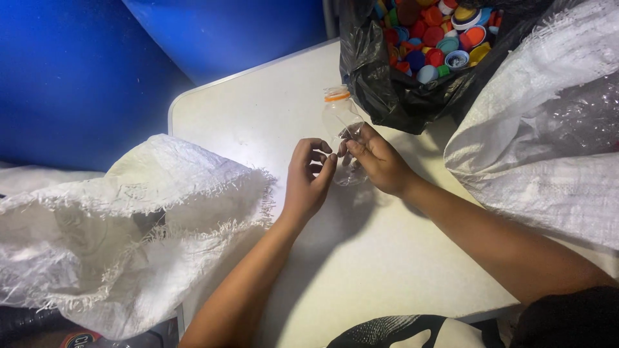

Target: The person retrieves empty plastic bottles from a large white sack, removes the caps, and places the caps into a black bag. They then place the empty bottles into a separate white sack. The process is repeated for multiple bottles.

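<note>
The right hand (380,161) is wrapped around a clear plastic bottle (342,129) with an orange ring at its neck, holding it just above the white table (258,116). The left hand (308,180) has its fingers curled and its fingertips touch the side of the bottle. A black bag (380,77) full of colourful bottle caps (438,32) sits just behind, with white woven sacks (129,219) on both sides.

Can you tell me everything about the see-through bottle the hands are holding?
The clear plastic bottle is small and looks empty. It has an orange ring around its neck and no cap that can be seen. It is tilted, neck pointing away from the person, base near the white table. The right hand wraps around its lower body, and the left hand touches it with curled fingers. It is just in front of the black plastic bag of colourful bottle caps.
</note>
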